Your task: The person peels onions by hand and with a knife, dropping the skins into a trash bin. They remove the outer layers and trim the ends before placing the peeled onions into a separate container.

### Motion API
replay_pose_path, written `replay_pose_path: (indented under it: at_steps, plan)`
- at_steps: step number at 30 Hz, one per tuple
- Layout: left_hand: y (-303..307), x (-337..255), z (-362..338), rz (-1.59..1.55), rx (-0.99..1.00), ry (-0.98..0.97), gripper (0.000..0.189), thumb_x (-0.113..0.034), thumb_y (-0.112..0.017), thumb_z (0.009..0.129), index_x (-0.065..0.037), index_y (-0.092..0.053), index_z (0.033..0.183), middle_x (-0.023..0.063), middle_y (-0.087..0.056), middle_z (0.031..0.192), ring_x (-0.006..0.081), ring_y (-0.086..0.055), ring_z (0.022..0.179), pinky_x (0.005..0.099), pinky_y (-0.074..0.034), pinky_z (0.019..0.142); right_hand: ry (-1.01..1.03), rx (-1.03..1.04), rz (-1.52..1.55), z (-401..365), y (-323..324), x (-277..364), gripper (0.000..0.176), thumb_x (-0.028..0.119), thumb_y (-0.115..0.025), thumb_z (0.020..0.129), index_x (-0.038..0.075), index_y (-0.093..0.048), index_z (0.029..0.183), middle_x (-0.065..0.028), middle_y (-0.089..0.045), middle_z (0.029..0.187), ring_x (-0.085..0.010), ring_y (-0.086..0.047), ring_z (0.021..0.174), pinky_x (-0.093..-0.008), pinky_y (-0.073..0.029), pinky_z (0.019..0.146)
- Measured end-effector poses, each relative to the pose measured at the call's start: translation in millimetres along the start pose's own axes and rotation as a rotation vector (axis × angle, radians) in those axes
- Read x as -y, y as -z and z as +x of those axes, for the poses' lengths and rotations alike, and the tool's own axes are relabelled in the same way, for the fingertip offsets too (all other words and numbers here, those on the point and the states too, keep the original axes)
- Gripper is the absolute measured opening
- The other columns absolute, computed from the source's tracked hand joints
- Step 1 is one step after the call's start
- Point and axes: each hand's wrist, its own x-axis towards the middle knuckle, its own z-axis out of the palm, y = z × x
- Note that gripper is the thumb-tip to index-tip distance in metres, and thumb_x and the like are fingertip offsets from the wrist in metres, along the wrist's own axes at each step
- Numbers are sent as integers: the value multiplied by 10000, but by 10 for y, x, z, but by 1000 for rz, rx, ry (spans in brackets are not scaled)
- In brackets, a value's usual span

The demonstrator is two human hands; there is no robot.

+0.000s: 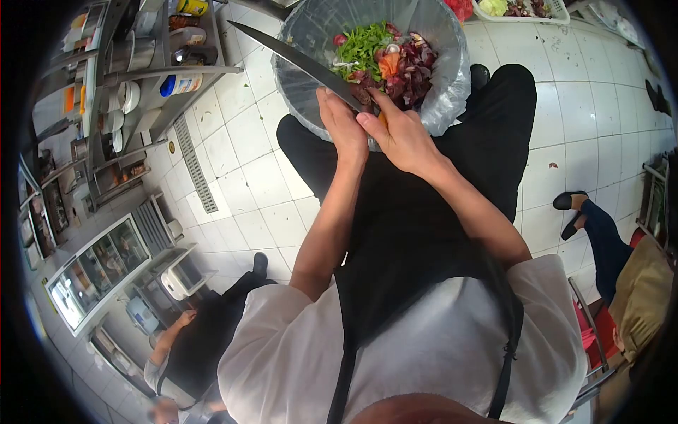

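My right hand (404,141) is closed at the heel end of a large kitchen knife (289,56), whose handle is hidden in the grip. The broad blade slants up and to the left, its tip beyond the rim of a bin lined with clear plastic (300,88). Against the near side of the blade lies my left hand (344,128), fingers stretched out and partly covered by it. Both hands are over the near rim. Inside the bin are chopped green leaves (364,48), dark red-purple scraps (413,74) and an orange piece (388,65).
The bin stands between my knees on white tiles (244,162). A metal shelf rack (169,72) and a floor drain (194,162) are at left. A white basket (544,13) holds vegetables at upper right. People are at lower left (201,339) and right (635,283).
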Motion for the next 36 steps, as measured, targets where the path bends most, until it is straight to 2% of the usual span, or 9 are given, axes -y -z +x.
replay_pose_path:
  at_steps: [2, 9, 16, 17, 20, 23, 29, 35, 36]
  plan:
    - [4, -37, -3, 40, 25, -82, 302, -296, -314, 1061, -61, -501, 1029, 27, -561, 870, 106, -531, 741, 250, -447, 668, 32, -11, -30, -20, -24, -19, 718, 489, -499, 970, -97, -402, 1373, -256, -645, 711, -458, -648, 700, -505, -511, 660]
    - [252, -182, 214, -68, 210, 549, 532, -475, -314, 1044, -19, -585, 1080, 88, -645, 884, 176, -647, 769, 294, -501, 632, 35, 67, -251, -43, 13, 15, 669, 425, -563, 955, -42, -388, 1402, -213, -641, 679, -431, -641, 655, -474, -503, 610]
    - [100, -46, -63, 287, 20, -187, 335, -241, -355, 1022, -6, -539, 1173, 110, -616, 1090, 176, -596, 966, 328, -481, 872, 89, -32, -10, 18, -104, -40, 729, 495, -552, 939, -51, -406, 1399, -216, -645, 666, -424, -651, 638, -481, -522, 614]
    - [106, 17, -74, 309, 2, -224, 447, -368, -305, 1061, 15, -517, 1152, 140, -598, 1038, 232, -589, 951, 367, -463, 866, 97, -32, -12, 11, -98, -32, 733, 496, -549, 940, -58, -404, 1398, -217, -647, 671, -423, -652, 640, -479, -523, 616]
    - [323, 286, 10, 435, 82, -234, 404, -332, -334, 1055, 7, -528, 1156, 125, -606, 1032, 226, -602, 950, 362, -469, 861, 109, -9, -83, -3, -56, -14, 746, 498, -541, 946, -80, -395, 1395, -219, -651, 681, -418, -654, 646, -472, -525, 625]
    - [193, -205, 79, -411, -20, 595, 353, -283, -357, 1044, -1, -549, 1131, 114, -611, 1028, 214, -612, 920, 339, -483, 825, 84, 53, -231, -15, -39, -40, 763, 499, -531, 952, -106, -383, 1392, -219, -651, 679, -415, -654, 653, -464, -526, 638]
    - [293, 33, -29, 168, -2, 52, 353, -285, -374, 1029, -2, -553, 1141, 105, -616, 1047, 183, -603, 935, 326, -511, 784, 35, 56, -93, -60, -116, 57, 745, 475, -530, 960, -106, -373, 1398, -217, -642, 677, -407, -652, 655, -451, -518, 641]
    - [244, 57, -94, 201, -60, -72, 404, -325, -336, 1038, -2, -559, 1133, 82, -621, 1041, 188, -612, 912, 321, -504, 792, 69, 17, -27, -35, -146, -4, 702, 416, -566, 961, -63, -354, 1428, -202, -647, 698, -391, -649, 646, -440, -503, 620]
    - [210, -35, -68, 48, -57, 117, 404, -325, -344, 1041, 1, -564, 1131, 74, -623, 1016, 177, -606, 896, 315, -498, 787, 65, 28, -77, -33, -101, 32, 709, 416, -568, 960, -69, -350, 1428, -199, -649, 699, -390, -649, 645, -441, -503, 616]
